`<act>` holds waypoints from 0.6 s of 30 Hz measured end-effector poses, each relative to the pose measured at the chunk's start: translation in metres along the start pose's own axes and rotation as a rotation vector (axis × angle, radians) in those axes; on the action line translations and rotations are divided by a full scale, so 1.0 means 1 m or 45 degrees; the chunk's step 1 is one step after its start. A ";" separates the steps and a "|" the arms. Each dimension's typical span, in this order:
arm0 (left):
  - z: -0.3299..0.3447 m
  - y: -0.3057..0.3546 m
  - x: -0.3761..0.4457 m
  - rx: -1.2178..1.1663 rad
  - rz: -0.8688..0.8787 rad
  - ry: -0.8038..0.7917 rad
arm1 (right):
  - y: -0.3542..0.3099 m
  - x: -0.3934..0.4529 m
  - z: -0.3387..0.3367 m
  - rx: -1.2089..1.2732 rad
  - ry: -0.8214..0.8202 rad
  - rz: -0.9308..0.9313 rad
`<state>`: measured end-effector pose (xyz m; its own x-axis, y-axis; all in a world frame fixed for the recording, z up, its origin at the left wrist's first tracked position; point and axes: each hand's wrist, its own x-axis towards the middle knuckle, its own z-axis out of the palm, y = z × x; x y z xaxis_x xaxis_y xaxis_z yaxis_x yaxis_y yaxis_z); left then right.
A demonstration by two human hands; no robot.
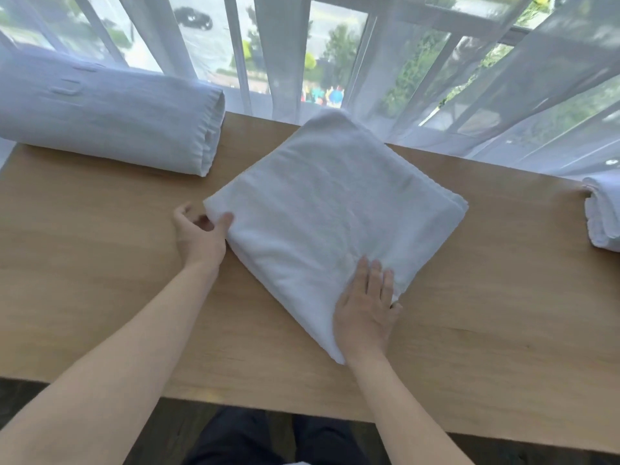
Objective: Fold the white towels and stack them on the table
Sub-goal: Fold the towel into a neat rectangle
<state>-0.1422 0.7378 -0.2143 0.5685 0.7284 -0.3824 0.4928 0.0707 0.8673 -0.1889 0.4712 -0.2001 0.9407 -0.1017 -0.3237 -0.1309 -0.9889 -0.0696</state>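
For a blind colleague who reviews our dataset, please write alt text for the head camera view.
A person's two bare hands handle a folded white towel lying cornerwise on a wooden table: the left hand grips its left corner, and the right hand lies flat on its near edge. A rolled white bundle lies far left, another towel at the right edge, sheer curtains behind.

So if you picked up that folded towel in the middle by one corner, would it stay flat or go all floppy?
Probably floppy: the folded white towel is soft, layered cloth, so it would likely droop and unfold. It looks thick, so perhaps fairly heavy.
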 end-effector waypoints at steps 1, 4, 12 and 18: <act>0.008 0.006 0.005 -0.083 -0.009 -0.054 | -0.010 -0.008 0.000 -0.017 -0.042 -0.004; 0.022 0.012 0.001 -0.175 -0.019 -0.314 | -0.040 -0.032 -0.004 -0.008 -0.027 -0.108; 0.004 -0.005 -0.018 0.244 0.259 -0.588 | -0.059 -0.023 -0.004 0.381 0.315 -0.574; 0.023 0.018 -0.018 0.860 0.871 -0.380 | -0.030 0.026 -0.009 0.238 0.189 -0.615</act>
<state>-0.1283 0.7099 -0.1996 0.9652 0.2610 -0.0143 0.2165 -0.7677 0.6031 -0.1578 0.4973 -0.1983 0.9400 0.3323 -0.0771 0.2868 -0.8924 -0.3484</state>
